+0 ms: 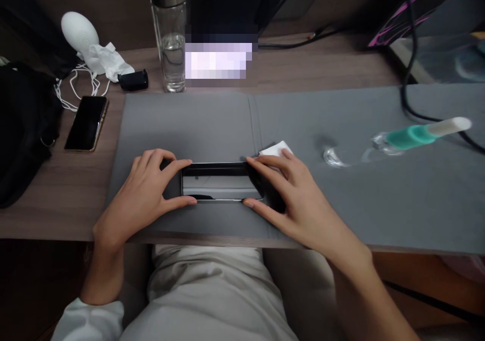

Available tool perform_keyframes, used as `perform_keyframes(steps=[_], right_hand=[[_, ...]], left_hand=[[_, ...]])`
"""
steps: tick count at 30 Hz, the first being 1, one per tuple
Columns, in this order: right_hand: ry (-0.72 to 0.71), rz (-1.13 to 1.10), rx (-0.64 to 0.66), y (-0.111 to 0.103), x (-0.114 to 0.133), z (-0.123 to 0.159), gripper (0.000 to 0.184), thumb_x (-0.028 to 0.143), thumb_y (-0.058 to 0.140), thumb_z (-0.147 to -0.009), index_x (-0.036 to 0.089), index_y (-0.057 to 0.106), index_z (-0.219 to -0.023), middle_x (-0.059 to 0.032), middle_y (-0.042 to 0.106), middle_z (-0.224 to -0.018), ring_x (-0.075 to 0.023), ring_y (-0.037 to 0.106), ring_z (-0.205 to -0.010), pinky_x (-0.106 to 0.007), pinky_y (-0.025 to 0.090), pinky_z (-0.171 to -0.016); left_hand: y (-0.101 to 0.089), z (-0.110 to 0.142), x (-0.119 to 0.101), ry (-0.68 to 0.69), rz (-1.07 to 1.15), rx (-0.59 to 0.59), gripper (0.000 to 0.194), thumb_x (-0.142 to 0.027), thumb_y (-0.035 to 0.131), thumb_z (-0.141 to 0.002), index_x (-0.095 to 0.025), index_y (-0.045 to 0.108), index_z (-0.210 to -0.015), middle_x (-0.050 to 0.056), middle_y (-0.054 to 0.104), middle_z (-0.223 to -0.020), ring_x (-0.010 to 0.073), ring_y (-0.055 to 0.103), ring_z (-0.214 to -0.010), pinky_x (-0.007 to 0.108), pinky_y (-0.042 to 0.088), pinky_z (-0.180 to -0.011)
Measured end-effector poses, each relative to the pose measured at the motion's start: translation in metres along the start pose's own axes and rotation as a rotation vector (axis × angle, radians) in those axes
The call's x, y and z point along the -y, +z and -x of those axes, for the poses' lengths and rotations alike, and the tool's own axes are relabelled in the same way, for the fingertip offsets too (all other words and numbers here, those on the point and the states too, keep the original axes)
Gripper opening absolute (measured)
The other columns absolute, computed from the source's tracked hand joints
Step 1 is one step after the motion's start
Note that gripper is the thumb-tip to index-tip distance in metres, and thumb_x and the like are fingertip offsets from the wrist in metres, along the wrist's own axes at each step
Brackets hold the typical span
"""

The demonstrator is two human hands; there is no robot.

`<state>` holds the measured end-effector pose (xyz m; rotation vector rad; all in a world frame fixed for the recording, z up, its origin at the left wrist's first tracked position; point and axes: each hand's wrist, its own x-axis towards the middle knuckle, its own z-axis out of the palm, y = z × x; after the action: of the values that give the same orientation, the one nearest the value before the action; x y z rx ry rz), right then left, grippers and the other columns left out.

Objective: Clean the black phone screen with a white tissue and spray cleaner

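Note:
A dark-screened smartphone [222,182] lies sideways on the grey desk mat [182,124], its glossy screen facing up with reflections on it. At its left end, my left hand [142,192] pinches the two long edges between thumb and index finger. My right hand [295,189] grips the same edges at the other end, and its fingers hide part of that end. Just behind my right fingertips is a folded white tissue or cloth [276,149], partly covered by the hand.
A second phone [86,124] lies left of the mat, near white cables, crumpled tissue [108,62] and a small black object [133,80]. Behind the mat stands a glass water bottle [173,53]. On the right are a clear-and-teal item with a white tip [411,138] and a black cable [407,98].

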<state>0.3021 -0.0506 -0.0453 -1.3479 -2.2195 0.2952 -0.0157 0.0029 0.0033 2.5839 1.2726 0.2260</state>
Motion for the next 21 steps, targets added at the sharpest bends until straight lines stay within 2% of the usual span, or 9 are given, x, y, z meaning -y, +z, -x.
perform_keyframes(steps=[2,4,7,9,12,14,17,19,21], right_hand=[[-0.043,0.044,-0.009,-0.004,0.006,0.001,0.077,0.053,0.060,-0.104,0.028,0.029,-0.170,-0.0164,0.054,-0.154,-0.0376,0.050,-0.148,-0.071,0.022,-0.131],[-0.031,0.084,-0.064,-0.011,0.012,0.003,0.076,0.054,0.058,-0.105,0.029,0.029,-0.170,-0.0165,0.053,-0.158,-0.0382,0.049,-0.149,-0.071,0.023,-0.131],[0.122,0.244,-0.181,-0.025,0.017,0.010,0.063,0.048,0.060,-0.105,0.030,0.043,-0.163,-0.0161,0.063,-0.146,-0.0381,0.059,-0.138,-0.063,0.040,-0.124],[0.179,0.309,-0.136,-0.033,0.017,0.015,0.054,0.046,0.060,-0.105,0.027,0.054,-0.155,-0.0155,0.069,-0.138,-0.0386,0.067,-0.127,-0.058,0.054,-0.108],[0.175,0.320,-0.045,-0.037,0.011,0.020,0.043,0.045,0.055,-0.108,0.024,0.062,-0.145,-0.0131,0.073,-0.134,-0.0352,0.074,-0.115,-0.051,0.062,-0.091],[0.153,0.330,-0.032,-0.036,0.006,0.020,0.041,0.044,0.054,-0.108,0.023,0.064,-0.142,-0.0135,0.073,-0.135,-0.0352,0.074,-0.115,-0.053,0.062,-0.093],[0.113,0.341,-0.096,-0.031,0.007,0.017,0.040,0.035,0.060,-0.106,0.022,0.063,-0.144,-0.0145,0.073,-0.137,-0.0363,0.071,-0.123,-0.055,0.058,-0.104],[0.039,0.289,-0.146,-0.025,0.015,0.013,0.043,0.027,0.062,-0.105,0.023,0.060,-0.148,-0.0143,0.072,-0.138,-0.0349,0.067,-0.131,-0.056,0.054,-0.113],[-0.104,0.188,-0.104,-0.015,0.029,0.007,0.046,0.027,0.062,-0.105,0.021,0.057,-0.151,-0.0167,0.067,-0.147,-0.0326,0.063,-0.137,-0.057,0.051,-0.118]], left_hand=[[0.000,0.000,0.000,0.004,0.002,-0.004,0.065,-0.066,0.069,-0.096,-0.028,0.057,-0.148,0.011,0.056,-0.139,0.0321,0.053,-0.128,0.051,0.045,-0.109],[0.001,0.000,0.000,0.011,0.003,-0.007,0.065,-0.065,0.070,-0.096,-0.027,0.057,-0.148,0.012,0.056,-0.139,0.0321,0.053,-0.128,0.051,0.044,-0.110],[0.001,0.001,0.000,0.022,0.010,-0.014,0.065,-0.062,0.071,-0.096,-0.026,0.057,-0.148,0.012,0.057,-0.138,0.0321,0.053,-0.128,0.050,0.044,-0.109],[0.002,0.001,0.000,0.024,0.018,-0.019,0.065,-0.061,0.073,-0.095,-0.025,0.057,-0.147,0.012,0.057,-0.138,0.0320,0.053,-0.129,0.050,0.044,-0.109],[0.002,0.001,0.001,0.025,0.027,-0.025,0.065,-0.061,0.073,-0.095,-0.025,0.058,-0.147,0.012,0.057,-0.138,0.0318,0.053,-0.129,0.049,0.043,-0.110],[0.003,0.001,0.002,0.026,0.035,-0.030,0.065,-0.061,0.073,-0.095,-0.025,0.058,-0.147,0.011,0.057,-0.138,0.0316,0.053,-0.129,0.049,0.043,-0.110],[0.004,0.002,0.003,0.030,0.045,-0.035,0.065,-0.061,0.073,-0.096,-0.026,0.058,-0.147,0.011,0.058,-0.139,0.0314,0.053,-0.130,0.050,0.043,-0.111],[0.005,0.002,0.003,0.032,0.035,-0.037,0.065,-0.061,0.073,-0.095,-0.025,0.057,-0.147,0.011,0.058,-0.139,0.0316,0.053,-0.131,0.050,0.043,-0.111],[0.005,0.002,0.003,0.033,0.020,-0.037,0.067,-0.062,0.073,-0.095,-0.025,0.056,-0.148,0.012,0.057,-0.139,0.0318,0.053,-0.132,0.050,0.043,-0.111]])
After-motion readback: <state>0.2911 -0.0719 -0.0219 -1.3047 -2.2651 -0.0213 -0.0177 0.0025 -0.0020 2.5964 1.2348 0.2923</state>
